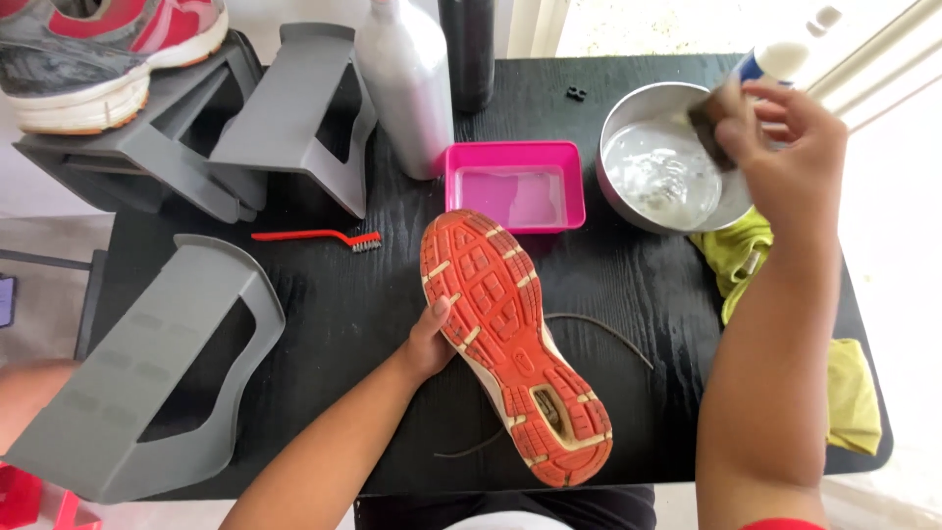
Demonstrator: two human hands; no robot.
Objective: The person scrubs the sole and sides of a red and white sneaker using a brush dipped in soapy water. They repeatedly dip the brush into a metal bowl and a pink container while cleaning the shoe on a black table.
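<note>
Head cam: my left hand (429, 341) grips the shoe (513, 345) by its side, orange sole up, mid-table (334, 314), its lace trailing beside it. My right hand (785, 147) is closed on a dark brush (714, 116) over the steel bowl (628, 118) of cloudy water. Pink tray (514, 185) sits just past the toe, betw. shoe & a silver bottle (404, 79); dark bottle next to it. Red toothbrush (319, 237) lies left, grey stands (147, 373) beyond, one w/ the other shoe (98, 54). Yellow cloth (852, 393) under my right arm.
</note>
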